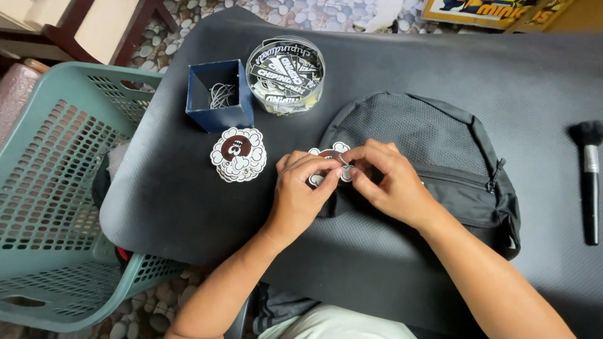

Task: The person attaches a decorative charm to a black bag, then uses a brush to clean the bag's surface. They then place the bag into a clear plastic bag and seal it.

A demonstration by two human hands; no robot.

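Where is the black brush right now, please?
In the head view, the brush lies at the mat's far right edge, right of the backpack.

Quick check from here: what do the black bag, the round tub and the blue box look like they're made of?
Black bag: woven synthetic fabric, matte, with an open mesh panel on top and a zip on the front pocket. Round tub: clear hard plastic, glossy; the tags inside show through its lid and wall. Blue box: probably card or thin board, matte, with straight, thin walls and sharp corners.

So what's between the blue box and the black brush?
In the head view, the round clear tub and the black backpack lie between the blue box and brush.
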